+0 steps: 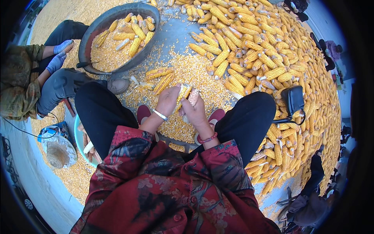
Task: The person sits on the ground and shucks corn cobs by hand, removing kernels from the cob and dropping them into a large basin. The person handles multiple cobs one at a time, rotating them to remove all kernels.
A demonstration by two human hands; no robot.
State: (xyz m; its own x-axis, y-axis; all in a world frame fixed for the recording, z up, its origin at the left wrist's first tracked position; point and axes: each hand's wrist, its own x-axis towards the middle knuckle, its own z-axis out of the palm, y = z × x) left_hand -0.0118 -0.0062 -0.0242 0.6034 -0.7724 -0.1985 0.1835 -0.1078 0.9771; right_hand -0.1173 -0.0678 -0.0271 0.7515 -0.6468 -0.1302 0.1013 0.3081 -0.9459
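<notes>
My left hand (168, 101), with a silver bangle at the wrist, grips a yellow ear of dried corn (183, 93) that is partly stripped of kernels. Against that ear my right hand (194, 109) presses, closed around a bare, pinkish corncob (193, 97). Both hands are between my knees, above loose corn kernels (175, 124) on the ground. Several partly stripped ears (163, 83) lie just beyond my left hand. My fingers hide part of the held ear and the lower part of the cob.
A large round pan (82, 48) holds kernels and ears at upper left. Beside it sits another person with gloved hands (57, 63). A huge heap of corn ears (263, 58) fills the right, with a black bag (293, 101) on it. A light green basin (78, 139) with cobs stands left of my leg.
</notes>
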